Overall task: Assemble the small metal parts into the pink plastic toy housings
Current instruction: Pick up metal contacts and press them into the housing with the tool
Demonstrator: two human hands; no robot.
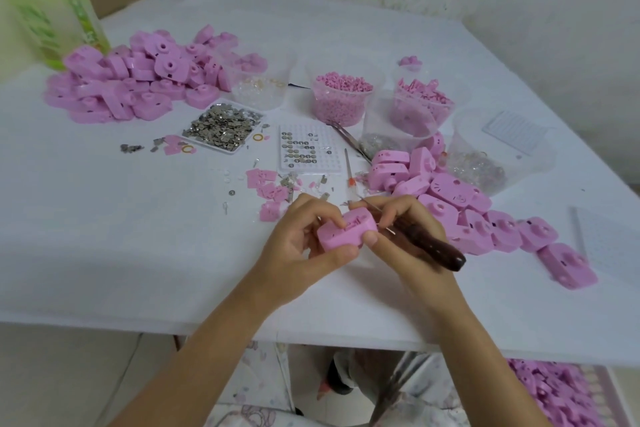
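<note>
A pink plastic housing [341,231] is held just above the white table [138,236], gripped from the left by my left hand [298,239]. My right hand [401,232] pinches its right end and also holds a dark-handled pick tool [433,246], whose thin metal shaft crosses my fingers. A white tray of small metal parts [221,126] lies at the middle left. A white pegged plate [304,149] carries several round metal pieces.
A heap of pink housings [138,80] sits far left, another heap [467,211] runs along the right. Clear cups with pink bits [343,94], [420,104] stand behind. A green bottle [45,10] is at the back left. Loose scraps [273,187] lie before my hands.
</note>
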